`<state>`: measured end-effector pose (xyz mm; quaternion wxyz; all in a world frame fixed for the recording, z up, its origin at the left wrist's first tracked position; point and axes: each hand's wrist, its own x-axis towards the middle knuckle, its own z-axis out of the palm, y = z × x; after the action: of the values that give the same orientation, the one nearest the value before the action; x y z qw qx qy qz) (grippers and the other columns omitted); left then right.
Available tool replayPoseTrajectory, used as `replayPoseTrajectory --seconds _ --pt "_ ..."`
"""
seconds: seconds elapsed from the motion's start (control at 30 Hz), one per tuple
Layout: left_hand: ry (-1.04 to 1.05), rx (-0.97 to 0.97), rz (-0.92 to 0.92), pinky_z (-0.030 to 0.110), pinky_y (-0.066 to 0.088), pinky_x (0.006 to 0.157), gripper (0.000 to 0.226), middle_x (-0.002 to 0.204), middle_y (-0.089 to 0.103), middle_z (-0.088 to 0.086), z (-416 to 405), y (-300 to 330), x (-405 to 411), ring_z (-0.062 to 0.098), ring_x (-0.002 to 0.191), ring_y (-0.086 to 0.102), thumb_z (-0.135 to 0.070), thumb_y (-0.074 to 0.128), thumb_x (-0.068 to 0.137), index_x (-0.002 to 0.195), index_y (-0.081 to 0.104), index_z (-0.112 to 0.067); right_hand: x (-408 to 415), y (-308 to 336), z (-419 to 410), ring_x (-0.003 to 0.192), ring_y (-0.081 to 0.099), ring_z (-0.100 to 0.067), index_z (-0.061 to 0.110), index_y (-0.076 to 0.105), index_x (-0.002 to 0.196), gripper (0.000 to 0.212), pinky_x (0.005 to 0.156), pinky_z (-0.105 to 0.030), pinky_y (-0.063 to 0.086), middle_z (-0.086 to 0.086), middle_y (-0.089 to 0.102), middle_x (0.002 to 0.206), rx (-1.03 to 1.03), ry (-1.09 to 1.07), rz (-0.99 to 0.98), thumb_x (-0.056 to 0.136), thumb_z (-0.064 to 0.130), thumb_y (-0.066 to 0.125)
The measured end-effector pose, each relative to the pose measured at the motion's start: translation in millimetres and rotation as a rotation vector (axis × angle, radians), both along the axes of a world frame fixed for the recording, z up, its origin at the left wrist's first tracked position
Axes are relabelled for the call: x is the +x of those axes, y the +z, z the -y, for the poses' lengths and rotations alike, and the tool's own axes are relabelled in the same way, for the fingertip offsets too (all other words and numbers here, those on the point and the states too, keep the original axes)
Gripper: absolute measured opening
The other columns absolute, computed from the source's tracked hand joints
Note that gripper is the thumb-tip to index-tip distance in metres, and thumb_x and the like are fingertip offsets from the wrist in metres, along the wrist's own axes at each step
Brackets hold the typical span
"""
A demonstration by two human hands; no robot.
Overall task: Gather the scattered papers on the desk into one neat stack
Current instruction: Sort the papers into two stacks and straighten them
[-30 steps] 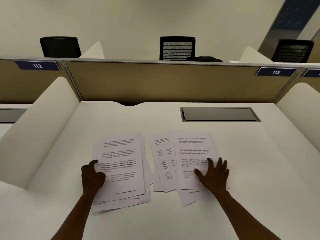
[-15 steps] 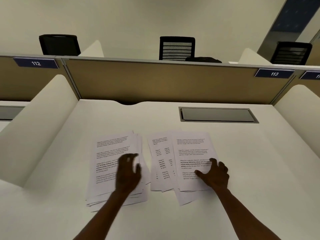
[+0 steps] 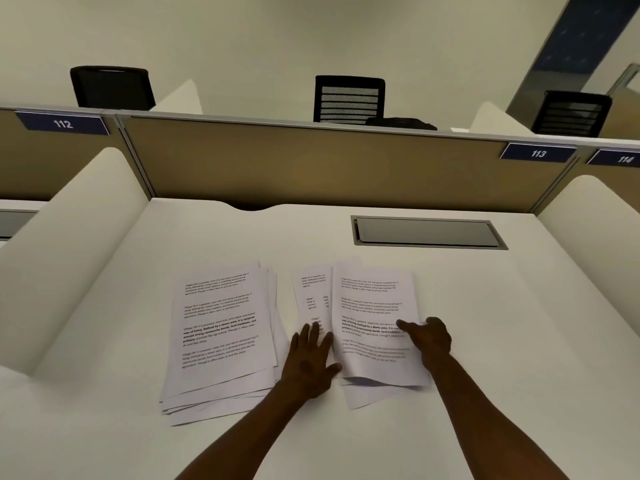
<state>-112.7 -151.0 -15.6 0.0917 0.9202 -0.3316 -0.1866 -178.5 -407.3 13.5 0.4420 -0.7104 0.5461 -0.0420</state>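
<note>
Two groups of printed white sheets lie on the white desk (image 3: pixel 519 341). The left pile (image 3: pixel 221 327) is a loose fanned stack of several sheets, with no hand on it. The right group (image 3: pixel 374 306) has several overlapping sheets, its near edge lifted slightly off the desk. My left hand (image 3: pixel 311 362) lies flat with straight fingers on the left part of the right group. My right hand (image 3: pixel 427 339) rests on the top right sheet, thumb stretched left across the print, fingers curled at its right edge.
A grey recessed cable hatch (image 3: pixel 429 233) sits at the back right of the desk. Tan partition (image 3: pixel 311 164) closes the back, white curved dividers (image 3: pixel 69 237) flank both sides. Black chairs (image 3: pixel 349 98) stand beyond. Labels read 112, 113, 114.
My left hand left the left pile and crossed right onto the right group of sheets. The right hand stayed on the top right sheet; that group's near edge has risen.
</note>
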Motion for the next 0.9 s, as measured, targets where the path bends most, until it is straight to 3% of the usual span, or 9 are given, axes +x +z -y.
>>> replayPoseTrajectory --seconds 0.1,0.17,0.27,0.37,0.47,0.57,0.73,0.83,0.9 --pt "-0.02 -0.005 0.0 0.044 -0.005 0.126 0.073 0.167 -0.005 0.009 -5.8 -0.6 5.8 0.027 0.154 -0.009 -0.059 0.035 0.097 0.158 0.011 -0.026 3.2 2.1 -1.1 0.103 0.066 -0.036 0.002 0.07 0.107 0.046 0.081 -0.035 0.05 -0.017 0.071 0.111 0.036 -0.002 0.075 0.069 0.024 0.084" --pt "-0.025 -0.006 0.001 0.044 -0.006 0.125 0.069 0.167 -0.006 0.008 -7.9 -1.0 6.2 0.027 0.154 -0.009 -0.059 0.031 0.098 0.157 0.011 -0.029 3.7 7.4 -4.2 0.099 0.065 -0.035 0.005 0.068 0.109 0.036 0.082 -0.035 0.049 -0.014 0.07 0.11 -0.035 0.048 0.09 0.077 0.017 0.078" --pt "-0.027 -0.011 -0.001 0.045 -0.006 0.125 0.066 0.166 -0.007 0.009 -7.5 -2.4 5.5 0.028 0.154 -0.01 -0.06 0.028 0.098 0.157 0.012 -0.033 -1.3 13.7 -3.0 0.094 0.064 -0.031 0.008 0.061 0.115 0.031 0.083 -0.037 0.051 -0.015 0.068 0.111 -0.104 0.177 0.186 0.085 0.013 0.068" --pt "-0.027 -0.015 -0.011 0.042 -0.006 0.125 0.068 0.166 -0.009 0.009 -7.9 -3.1 5.1 0.027 0.154 -0.012 -0.059 0.033 0.098 0.157 0.011 -0.033 -14.0 16.5 12.7 0.098 0.066 -0.034 0.013 0.059 0.122 0.043 0.091 -0.048 0.054 -0.015 0.068 0.115 -0.04 0.194 0.314 0.08 0.016 0.07" --pt "-0.024 -0.02 -0.029 0.039 -0.004 0.125 0.07 0.166 -0.01 0.009 -8.2 -1.5 5.1 0.027 0.154 -0.011 -0.053 0.041 0.097 0.157 0.013 -0.032 -28.3 23.0 38.1 0.101 0.065 -0.04 0.007 0.059 0.125 0.043 0.095 -0.055 0.052 -0.022 0.066 0.118 0.151 0.052 0.484 0.084 0.0 0.07" --pt "-0.011 -0.038 -0.056 0.041 0.005 0.127 0.071 0.167 -0.006 0.009 -5.5 1.9 5.7 0.028 0.154 -0.008 -0.05 0.047 0.095 0.156 0.017 -0.029 -44.2 29.7 51.4 0.098 0.063 -0.038 0.007 0.057 0.128 0.047 0.095 -0.054 0.049 -0.018 0.066 0.114 0.374 -0.084 0.591 0.084 -0.008 0.065" --pt "0.024 -0.073 -0.042 0.042 0.012 0.126 0.067 0.167 0.002 0.008 -2.4 -0.4 5.1 0.028 0.154 -0.001 -0.055 0.043 0.095 0.155 0.022 -0.032 -51.1 15.4 38.3 0.101 0.067 -0.041 0.007 0.062 0.125 0.046 0.094 -0.059 0.051 -0.021 0.069 0.116 0.375 0.116 0.388 0.081 -0.003 0.071" --pt "0.009 -0.096 -0.032 0.042 0.011 0.126 0.063 0.167 0.0 0.007 -4.8 -1.7 3.6 0.028 0.154 -0.003 -0.049 0.043 0.098 0.155 0.018 -0.038 -46.2 6.3 18.2 0.1 0.067 -0.035 0.006 0.061 0.124 0.04 0.094 -0.051 0.053 -0.02 0.068 0.118 0.171 0.259 0.255 0.085 0.0 0.069" --pt "-0.004 -0.091 -0.019 0.042 0.011 0.126 0.062 0.167 -0.002 0.006 -7.5 -2.7 3.3 0.028 0.154 -0.004 -0.049 0.042 0.098 0.155 0.017 -0.04 -39.5 -4.6 6.8 0.114 0.059 -0.034 0.008 0.058 0.131 0.042 0.102 -0.046 0.047 -0.018 0.063 0.129 -0.065 0.344 0.112 0.089 0.008 0.065"
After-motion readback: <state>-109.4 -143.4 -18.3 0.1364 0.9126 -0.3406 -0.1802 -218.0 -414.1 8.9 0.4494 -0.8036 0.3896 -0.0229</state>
